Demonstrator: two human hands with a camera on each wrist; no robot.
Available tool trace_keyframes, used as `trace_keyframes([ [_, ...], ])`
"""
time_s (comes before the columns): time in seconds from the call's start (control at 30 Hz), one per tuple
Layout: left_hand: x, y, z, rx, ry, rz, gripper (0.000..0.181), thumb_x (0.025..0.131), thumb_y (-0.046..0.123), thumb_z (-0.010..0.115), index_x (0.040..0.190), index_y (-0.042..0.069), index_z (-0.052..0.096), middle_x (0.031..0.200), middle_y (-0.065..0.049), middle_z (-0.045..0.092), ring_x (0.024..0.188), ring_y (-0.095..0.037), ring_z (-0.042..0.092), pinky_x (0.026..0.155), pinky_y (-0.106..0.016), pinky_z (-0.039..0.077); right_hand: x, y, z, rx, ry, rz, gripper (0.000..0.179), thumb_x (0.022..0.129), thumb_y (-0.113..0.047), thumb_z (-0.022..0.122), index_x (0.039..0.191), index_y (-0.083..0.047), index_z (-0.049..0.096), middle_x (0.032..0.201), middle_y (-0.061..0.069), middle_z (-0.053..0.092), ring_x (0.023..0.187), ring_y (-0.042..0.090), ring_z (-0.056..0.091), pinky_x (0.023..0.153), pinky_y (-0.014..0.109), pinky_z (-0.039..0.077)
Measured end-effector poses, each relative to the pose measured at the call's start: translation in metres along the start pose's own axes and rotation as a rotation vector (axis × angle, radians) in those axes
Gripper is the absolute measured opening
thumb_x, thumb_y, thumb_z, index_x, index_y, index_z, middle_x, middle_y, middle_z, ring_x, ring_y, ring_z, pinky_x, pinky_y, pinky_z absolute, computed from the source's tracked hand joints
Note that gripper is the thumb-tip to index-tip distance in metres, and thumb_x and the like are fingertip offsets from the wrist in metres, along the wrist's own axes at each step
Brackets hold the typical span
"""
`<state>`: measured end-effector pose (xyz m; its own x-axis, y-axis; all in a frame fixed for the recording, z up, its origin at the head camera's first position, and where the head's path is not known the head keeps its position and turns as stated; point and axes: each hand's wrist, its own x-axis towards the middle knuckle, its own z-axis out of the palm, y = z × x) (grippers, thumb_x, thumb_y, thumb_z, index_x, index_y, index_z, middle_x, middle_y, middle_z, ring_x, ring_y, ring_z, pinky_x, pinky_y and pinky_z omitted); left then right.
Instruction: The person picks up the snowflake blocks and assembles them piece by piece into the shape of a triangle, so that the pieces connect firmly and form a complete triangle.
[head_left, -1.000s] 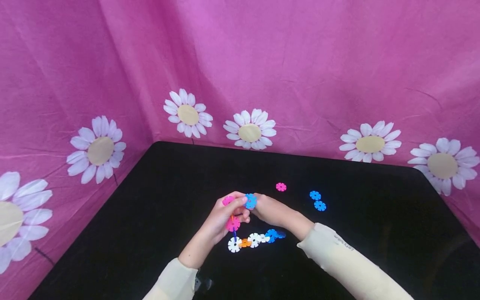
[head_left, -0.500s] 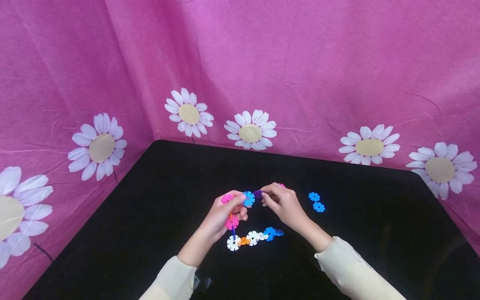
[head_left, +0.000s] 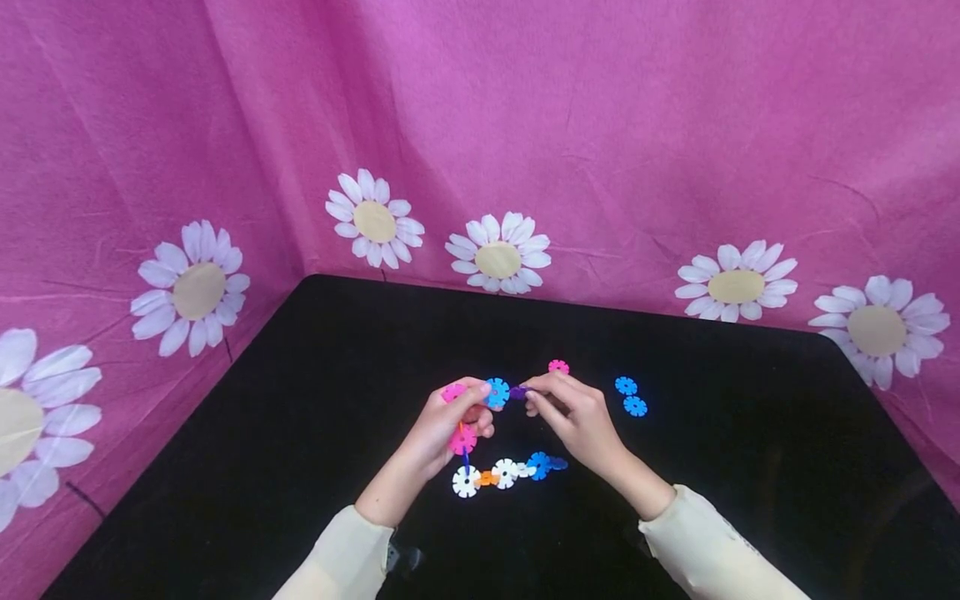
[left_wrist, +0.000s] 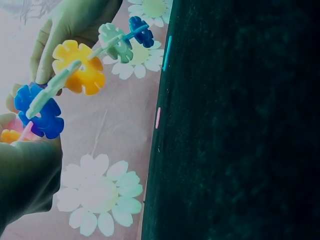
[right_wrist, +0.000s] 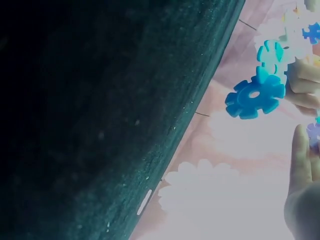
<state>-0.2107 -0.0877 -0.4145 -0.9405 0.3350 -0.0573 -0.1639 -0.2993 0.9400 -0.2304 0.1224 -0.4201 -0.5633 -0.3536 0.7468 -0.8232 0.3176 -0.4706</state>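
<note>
My left hand [head_left: 442, 427] pinches a light-blue slotted snowflake disc [head_left: 497, 392] between thumb and fingers. The disc is part of a chain of interlocking discs. A pink disc [head_left: 452, 392] shows at this hand's knuckles and another pink disc [head_left: 462, 439] below its palm. From there the chain runs down to a white disc [head_left: 466, 481], then right through an orange disc [head_left: 489, 477] to a blue disc [head_left: 538, 465]. My right hand [head_left: 581, 417] pinches a purple disc [head_left: 517, 392] at the light-blue one's right edge. The left wrist view shows the chain's yellow-orange disc [left_wrist: 80, 67] close up.
A loose pink disc [head_left: 558, 367] lies just beyond the right hand. Two blue discs, the farther one [head_left: 626, 386] and the nearer one [head_left: 635, 406], lie farther right on the black table [head_left: 360, 333]. A pink curtain [head_left: 600, 125] with daisies surrounds the table's back and left.
My right hand has drawn back rightward from behind the light-blue disc, bringing the purple disc into view. The left hand keeps its hold nearly in place.
</note>
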Motion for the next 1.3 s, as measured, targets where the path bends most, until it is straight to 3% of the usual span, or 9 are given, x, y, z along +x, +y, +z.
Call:
trace_keyframes([
  [0.07,0.000,-0.001,0.000,0.000,-0.017,0.006,0.010,0.100,0.023,0.055,0.094,0.019,0.061,0.073,0.009,0.068,0.060,-0.003,0.063,0.069,-0.014,0.055,0.000,0.000,0.000,-0.021,0.001,-0.039,0.028,0.076,0.012,0.074,0.100,-0.003,0.070,0.085,0.009,0.071,0.070,0.014,0.069,0.075,0.010,0.055],
  [0.2,0.000,-0.002,0.001,0.023,-0.032,0.013,0.011,0.100,0.022,0.054,0.093,0.018,0.061,0.073,0.009,0.067,0.060,-0.004,0.064,0.069,-0.014,0.055,0.000,0.001,0.000,-0.068,-0.004,-0.101,0.013,0.090,-0.009,0.068,0.101,-0.002,0.070,0.089,0.009,0.072,0.075,0.015,0.069,0.078,0.009,0.054],
  [0.33,0.000,-0.002,0.003,0.050,-0.030,0.019,0.011,0.100,0.023,0.054,0.094,0.017,0.061,0.073,0.009,0.067,0.061,-0.004,0.064,0.070,-0.014,0.055,0.000,0.001,0.001,-0.122,0.001,-0.163,0.033,0.099,-0.030,0.053,0.100,-0.002,0.070,0.090,0.009,0.072,0.077,0.016,0.069,0.078,0.011,0.054],
  [0.7,0.000,-0.002,0.006,0.016,-0.022,0.025,0.010,0.100,0.022,0.056,0.092,0.018,0.061,0.073,0.008,0.068,0.064,-0.004,0.066,0.071,-0.015,0.056,0.001,-0.008,0.003,-0.253,0.019,-0.267,0.026,0.098,-0.022,0.056,0.100,0.000,0.070,0.087,0.009,0.072,0.075,0.013,0.068,0.070,0.021,0.059],
  [0.9,-0.001,-0.004,0.009,-0.024,-0.028,0.022,0.011,0.100,0.019,0.055,0.091,0.019,0.060,0.073,0.009,0.068,0.065,-0.003,0.066,0.072,-0.014,0.056,0.000,-0.012,0.003,-0.316,0.004,-0.274,0.022,0.095,-0.021,0.061,0.099,-0.002,0.071,0.089,0.009,0.073,0.083,0.017,0.070,0.074,0.027,0.061],
  [1.13,-0.001,-0.002,0.011,-0.064,-0.080,0.031,0.007,0.100,0.015,0.053,0.105,0.017,0.057,0.080,0.009,0.069,0.071,-0.003,0.069,0.078,-0.017,0.057,0.002,-0.010,0.001,-0.237,0.056,-0.187,0.034,0.098,-0.029,0.053,0.103,0.000,0.069,0.092,0.011,0.072,0.082,0.019,0.071,0.078,0.018,0.057],
  [1.3,-0.001,-0.003,0.009,-0.106,-0.087,-0.002,0.012,0.099,0.013,0.055,0.110,0.015,0.059,0.081,0.008,0.070,0.076,-0.003,0.069,0.083,-0.019,0.057,0.003,-0.010,0.001,-0.145,0.073,-0.132,0.021,0.085,-0.006,0.071,0.104,0.002,0.067,0.094,0.013,0.071,0.081,0.020,0.071,0.083,0.011,0.053],
])
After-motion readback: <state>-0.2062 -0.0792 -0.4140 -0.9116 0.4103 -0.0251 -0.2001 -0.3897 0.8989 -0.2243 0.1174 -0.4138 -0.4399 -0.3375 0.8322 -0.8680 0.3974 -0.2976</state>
